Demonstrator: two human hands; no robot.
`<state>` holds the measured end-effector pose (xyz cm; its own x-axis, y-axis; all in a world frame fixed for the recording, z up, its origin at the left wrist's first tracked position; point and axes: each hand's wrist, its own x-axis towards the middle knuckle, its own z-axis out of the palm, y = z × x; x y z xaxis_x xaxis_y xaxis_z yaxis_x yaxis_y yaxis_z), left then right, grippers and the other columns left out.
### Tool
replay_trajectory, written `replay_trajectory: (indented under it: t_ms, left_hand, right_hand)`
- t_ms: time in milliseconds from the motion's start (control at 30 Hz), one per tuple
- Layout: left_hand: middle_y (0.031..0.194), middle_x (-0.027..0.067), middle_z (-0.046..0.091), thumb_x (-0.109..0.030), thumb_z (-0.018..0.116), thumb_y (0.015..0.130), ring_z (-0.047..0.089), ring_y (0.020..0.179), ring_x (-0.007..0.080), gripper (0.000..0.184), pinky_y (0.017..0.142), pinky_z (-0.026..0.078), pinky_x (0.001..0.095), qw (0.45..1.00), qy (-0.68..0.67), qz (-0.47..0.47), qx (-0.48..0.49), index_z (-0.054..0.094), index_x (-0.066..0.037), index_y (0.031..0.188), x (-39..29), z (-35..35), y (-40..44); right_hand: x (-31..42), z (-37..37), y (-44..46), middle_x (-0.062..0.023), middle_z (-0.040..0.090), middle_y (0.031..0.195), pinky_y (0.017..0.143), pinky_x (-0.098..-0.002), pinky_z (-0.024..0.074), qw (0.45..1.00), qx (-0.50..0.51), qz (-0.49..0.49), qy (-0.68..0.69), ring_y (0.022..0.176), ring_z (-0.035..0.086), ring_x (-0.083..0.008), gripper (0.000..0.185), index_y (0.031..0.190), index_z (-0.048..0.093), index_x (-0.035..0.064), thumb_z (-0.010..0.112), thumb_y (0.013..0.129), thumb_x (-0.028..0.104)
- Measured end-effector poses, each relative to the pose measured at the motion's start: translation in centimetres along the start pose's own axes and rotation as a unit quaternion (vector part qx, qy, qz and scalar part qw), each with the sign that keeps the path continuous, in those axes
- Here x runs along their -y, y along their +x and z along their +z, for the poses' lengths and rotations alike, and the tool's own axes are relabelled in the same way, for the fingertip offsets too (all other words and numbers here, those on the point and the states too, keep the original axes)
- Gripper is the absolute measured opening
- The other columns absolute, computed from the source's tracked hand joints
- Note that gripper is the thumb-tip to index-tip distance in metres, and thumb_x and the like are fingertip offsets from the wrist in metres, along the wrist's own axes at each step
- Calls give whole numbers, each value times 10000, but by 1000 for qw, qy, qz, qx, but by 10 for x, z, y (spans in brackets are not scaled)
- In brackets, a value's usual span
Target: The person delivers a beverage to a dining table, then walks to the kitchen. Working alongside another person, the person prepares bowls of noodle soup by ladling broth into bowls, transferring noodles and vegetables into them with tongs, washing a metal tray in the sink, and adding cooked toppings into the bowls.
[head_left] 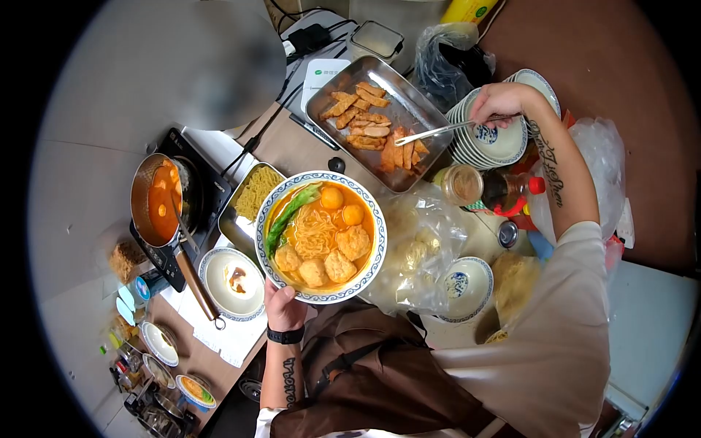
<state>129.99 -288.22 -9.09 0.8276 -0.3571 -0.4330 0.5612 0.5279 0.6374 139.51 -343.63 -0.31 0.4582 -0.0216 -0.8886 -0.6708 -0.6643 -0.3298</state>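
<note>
My left hand (pixel 285 306) is closed on the rim of a patterned bowl (pixel 263 252), held over the counter. Inside the bowl are noodles (pixel 314 232) in orange broth, a green leafy vegetable (pixel 288 219), round balls and puffy fried pieces. At upper right, my right hand (pixel 499 104) grips slim metal tongs (pixel 445 130), whose tips reach over sliced fried meat (pixel 400 152) in a steel tray (pixel 380 182). Several stacked bowls (pixel 504 150) sit just below that hand.
At left, a pan (pixel 155 237) of orange sauce rests on an induction cooker (pixel 157 255). A steel container of yellow noodles (pixel 257 191), a sauce-smeared bowl (pixel 212 281), a plastic bag (pixel 420 252), a jar (pixel 461 184) and a red-capped bottle (pixel 511 188) surround the held bowl.
</note>
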Motion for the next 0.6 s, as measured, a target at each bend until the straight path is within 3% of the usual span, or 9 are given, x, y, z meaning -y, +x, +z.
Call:
replay_trajectory:
  t_ms: [133, 267, 433, 600]
  left_hand:
    - [1332, 137, 592, -134, 743, 750, 595, 1208, 275, 728, 1057, 468, 398, 1000, 3, 0, -10, 441, 18, 1395, 0, -2, -1]
    - [1332, 138, 591, -133, 739, 753, 594, 1209, 276, 722, 1057, 469, 398, 1000, 1, 6, -18, 441, 15, 1394, 0, -2, 0]
    - [1341, 138, 586, -131, 741, 754, 590, 1215, 275, 725, 1069, 459, 399, 1000, -2, 7, -18, 438, 12, 1397, -1, -5, 2]
    - [1362, 137, 571, -135, 745, 757, 569, 1243, 278, 735, 1086, 443, 402, 1000, -6, 3, -18, 430, 9, 1405, 0, -10, 8]
  right_hand:
    - [-11, 14, 23, -20, 641, 645, 409, -236, 405, 997, 34, -17, 68, 450, 533, -84, 146, 932, 741, 31, 678, 862, 143]
    - [-12, 40, 22, -12, 636, 667, 387, -230, 367, 997, 10, -57, 42, 434, 520, -71, 152, 942, 734, 48, 688, 866, 170]
    - [-24, 61, 39, -34, 658, 721, 436, -229, 425, 989, -18, -131, 66, 531, 559, -72, 186, 991, 722, -47, 690, 881, 100]
    - [-32, 65, 38, -45, 668, 736, 453, -229, 444, 987, -19, -138, 77, 526, 557, -72, 170, 995, 713, -64, 684, 890, 66]
